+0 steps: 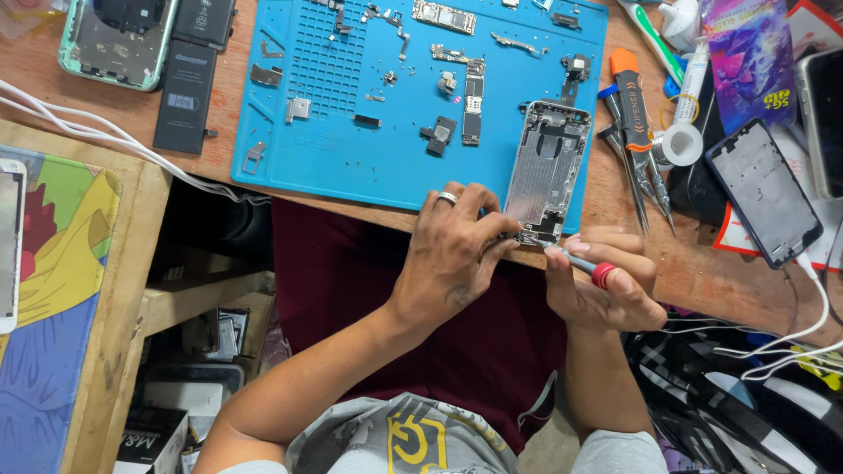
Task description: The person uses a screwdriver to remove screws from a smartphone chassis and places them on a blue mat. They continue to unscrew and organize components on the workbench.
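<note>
An opened silver phone housing (549, 167) lies on the right part of a blue repair mat (351, 167), its lower end at the table's front edge. My left hand (457, 250), with a ring on one finger, pinches the housing's lower left corner. My right hand (606, 281) grips a small screwdriver (584, 266) with a red ring, its tip pointing at the housing's bottom end. Small phone parts, brackets and screws (457, 96) are spread over the mat.
Tweezers and an orange pry tool (637, 123) lie right of the mat, then a dark phone screen (764, 189). A green phone back (114, 39) and black batteries (186, 96) sit at the top left. White cables (105, 136) cross the left. A colourful mat (53, 290) covers a lower shelf.
</note>
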